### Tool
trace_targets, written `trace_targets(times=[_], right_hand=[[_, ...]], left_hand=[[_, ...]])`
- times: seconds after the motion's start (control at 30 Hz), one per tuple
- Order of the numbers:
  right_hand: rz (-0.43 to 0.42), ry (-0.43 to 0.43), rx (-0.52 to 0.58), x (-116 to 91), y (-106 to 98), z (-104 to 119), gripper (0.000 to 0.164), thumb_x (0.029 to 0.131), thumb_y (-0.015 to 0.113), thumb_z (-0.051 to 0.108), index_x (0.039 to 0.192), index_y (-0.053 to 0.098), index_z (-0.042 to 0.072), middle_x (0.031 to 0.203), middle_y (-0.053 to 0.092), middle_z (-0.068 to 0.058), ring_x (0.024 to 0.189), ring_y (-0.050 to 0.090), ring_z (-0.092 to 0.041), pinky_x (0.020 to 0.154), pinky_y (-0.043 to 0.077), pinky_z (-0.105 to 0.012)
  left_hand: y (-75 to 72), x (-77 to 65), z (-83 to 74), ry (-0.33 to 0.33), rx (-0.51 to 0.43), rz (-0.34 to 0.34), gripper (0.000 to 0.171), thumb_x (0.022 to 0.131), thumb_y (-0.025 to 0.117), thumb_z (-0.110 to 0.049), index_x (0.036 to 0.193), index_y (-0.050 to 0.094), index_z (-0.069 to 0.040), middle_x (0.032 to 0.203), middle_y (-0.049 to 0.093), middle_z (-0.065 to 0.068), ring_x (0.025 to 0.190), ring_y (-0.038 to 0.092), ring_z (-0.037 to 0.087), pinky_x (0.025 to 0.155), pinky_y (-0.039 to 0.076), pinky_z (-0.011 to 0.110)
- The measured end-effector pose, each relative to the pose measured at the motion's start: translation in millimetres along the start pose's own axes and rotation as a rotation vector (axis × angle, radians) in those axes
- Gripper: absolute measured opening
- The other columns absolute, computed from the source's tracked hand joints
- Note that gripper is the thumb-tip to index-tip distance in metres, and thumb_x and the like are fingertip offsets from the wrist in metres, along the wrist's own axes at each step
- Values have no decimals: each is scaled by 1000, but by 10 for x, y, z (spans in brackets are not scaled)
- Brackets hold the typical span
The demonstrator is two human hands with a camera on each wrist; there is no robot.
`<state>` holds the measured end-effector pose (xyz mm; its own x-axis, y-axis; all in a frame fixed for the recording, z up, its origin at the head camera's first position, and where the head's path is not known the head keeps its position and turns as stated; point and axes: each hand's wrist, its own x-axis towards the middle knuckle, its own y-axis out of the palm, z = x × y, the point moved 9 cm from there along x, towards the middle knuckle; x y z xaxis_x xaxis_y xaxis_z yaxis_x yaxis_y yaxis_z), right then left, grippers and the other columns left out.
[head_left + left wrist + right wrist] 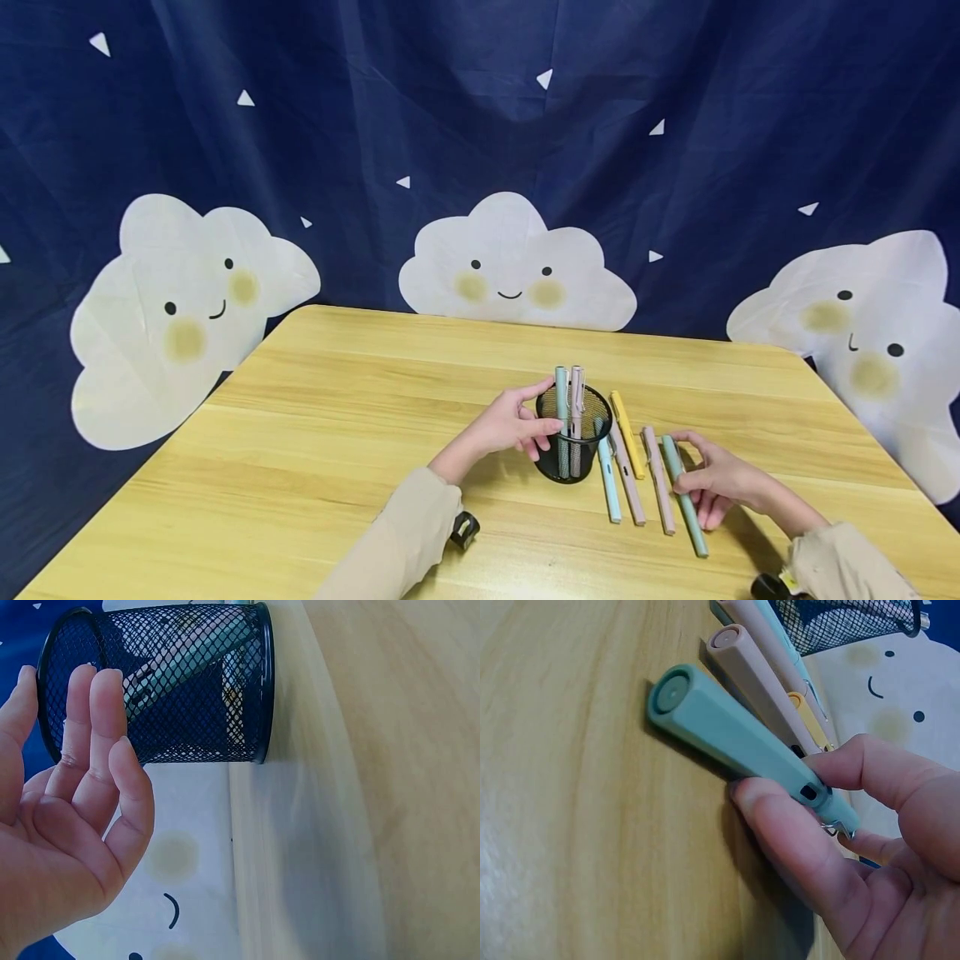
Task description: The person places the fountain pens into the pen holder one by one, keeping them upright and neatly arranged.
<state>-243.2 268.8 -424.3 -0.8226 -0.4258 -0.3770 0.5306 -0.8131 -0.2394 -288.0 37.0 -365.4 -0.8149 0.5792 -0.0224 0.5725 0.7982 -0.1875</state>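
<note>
My left hand holds the side of a black mesh pen cup, thumb in front and index finger by the rim. Two capped pens stand in the cup: a green pen and a pale mauve pen. My right hand pinches a teal-green pen between thumb and fingers near its middle, close over the wooden table. Left of it lies a pinkish pen, then a yellow pen, a mauve pen and a light blue pen beside the cup.
The pale wooden table reaches back to a dark blue curtain printed with smiling white clouds. A black wrist device sits under the left sleeve, and another black device is by the right sleeve.
</note>
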Motion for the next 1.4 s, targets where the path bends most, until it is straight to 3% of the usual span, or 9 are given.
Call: trace_targets(times=[0.3, 0.53, 0.8, 1.07, 1.4], right_hand=[[7, -13, -16, -32, -10, 63, 82, 78, 57, 3, 135, -3, 1, 65, 59, -15, 42, 58, -17, 41, 50, -32], [-23, -30, -48, -38, -68, 107, 82, 80, 56, 3, 136, -4, 0, 84, 59, -17, 45, 59, -20, 42, 51, -34], [-96, -74, -77, -20, -132, 167, 81, 79, 56, 2, 135, -3, -1, 77, 59, -15, 44, 58, -19, 43, 51, -38], [-185, -109, -16, -26, -231, 224, 82, 78, 57, 1, 135, -2, -3, 76, 51, -11, 55, 56, -17, 52, 53, -38], [-190, -147, 42, -26, -266, 273, 82, 81, 57, 0, 136, -4, -1, 77, 49, -9, 57, 59, -20, 53, 53, -39]], left_hand=[[-6, 10, -2, 3, 16, -2, 70, 84, 64, -21, 142, 24, -20, 63, 62, 13, 46, 57, 22, 52, 49, 48], [-11, 16, 12, 4, 35, -8, 68, 85, 62, -16, 142, 25, -14, 63, 62, 13, 46, 57, 22, 49, 49, 42], [-13, 18, 2, 6, 37, -6, 69, 85, 63, -21, 142, 25, -21, 63, 62, 10, 46, 58, 21, 45, 47, 38], [-11, 34, 11, 9, 27, -2, 69, 85, 63, -20, 142, 24, -21, 63, 62, 11, 46, 58, 22, 41, 42, 30], [-10, 6, -26, 11, 14, -2, 70, 84, 64, -20, 142, 25, -19, 63, 62, 12, 46, 58, 21, 42, 44, 31]])
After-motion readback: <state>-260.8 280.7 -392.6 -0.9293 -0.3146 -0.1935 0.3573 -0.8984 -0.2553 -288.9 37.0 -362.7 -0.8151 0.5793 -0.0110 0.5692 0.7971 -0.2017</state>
